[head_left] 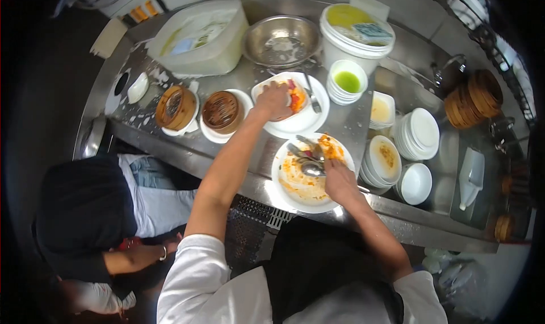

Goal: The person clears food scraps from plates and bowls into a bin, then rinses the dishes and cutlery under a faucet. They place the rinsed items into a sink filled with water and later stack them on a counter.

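My left hand [273,101] reaches into a squarish white dish [262,91] with red and orange food scraps [296,101]. Its fingers are bent downward, and what they hold is hidden. That dish rests on a round white plate [319,115], where a fork [313,97] lies at the right side. Closer to me, a large white plate [284,189] is smeared with orange sauce and bits of food. Over its right side, my right hand [340,183] is closed around a spoon [313,169], with more cutlery [304,149] lying beside it.
Bamboo steamers [222,111] on plates stand left. Behind are a soapy plastic tub [230,57], a metal bowl [281,26] and a white bucket [349,52]. Cups [343,91] with green liquid and stacked dishes [419,134] stand right. A co-worker [85,205] is at my left.
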`<state>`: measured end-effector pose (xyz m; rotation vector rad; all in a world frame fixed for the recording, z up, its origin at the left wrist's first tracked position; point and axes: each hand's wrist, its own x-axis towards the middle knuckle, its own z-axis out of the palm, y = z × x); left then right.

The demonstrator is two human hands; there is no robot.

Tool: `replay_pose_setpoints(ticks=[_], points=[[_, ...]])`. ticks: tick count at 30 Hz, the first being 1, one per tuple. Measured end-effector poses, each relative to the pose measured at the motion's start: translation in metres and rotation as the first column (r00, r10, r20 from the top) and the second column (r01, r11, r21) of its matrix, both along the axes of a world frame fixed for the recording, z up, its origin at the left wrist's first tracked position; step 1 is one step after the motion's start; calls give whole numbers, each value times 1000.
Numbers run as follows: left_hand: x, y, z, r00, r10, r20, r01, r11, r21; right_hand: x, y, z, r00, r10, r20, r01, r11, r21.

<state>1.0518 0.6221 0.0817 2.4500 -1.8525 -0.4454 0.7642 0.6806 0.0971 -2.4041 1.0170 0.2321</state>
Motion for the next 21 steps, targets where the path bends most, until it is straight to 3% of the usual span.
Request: replay_pose_setpoints(ticks=[4,6,8,10,12,14,15,16,18,21], points=[[10,-5,5,999,-49,7,49,999,-9,-11,-13,-15,961,97,260,-101,995,1],[10,-11,17,1000,-10,16,8,996,87,-19,-34,1,909,35,415,-135,968,214],[3,-10,34,998,27,53,-31,997,75,-34,-64,-10,803,-81,590,-74,969,234],[1,-8,44,997,27,68,-30,998,55,-60,-116,-26,700,-292,651,135,950,281],[-4,-6,56,996,33,89,-36,999,36,-91,-191,-8,680,-383,625,367,916,163],[-14,-3,69,995,35,90,-36,999,6,-133,-302,-42,428,-444,787,472,853,224],[-21,-1,75,995,41,91,-40,999,-6,-139,-332,-15,381,-613,693,712,672,203],[-32,2,85,996,39,79,-38,999,-8,-158,-385,-31,402,-528,749,839,540,-69],[-61,2,105,997,39,59,-39,999,-12,-166,-427,-19,478,-452,753,861,412,-300],[-96,0,120,999,7,38,-6,999,-34,-187,-475,-37,701,-517,490,708,582,-399]])
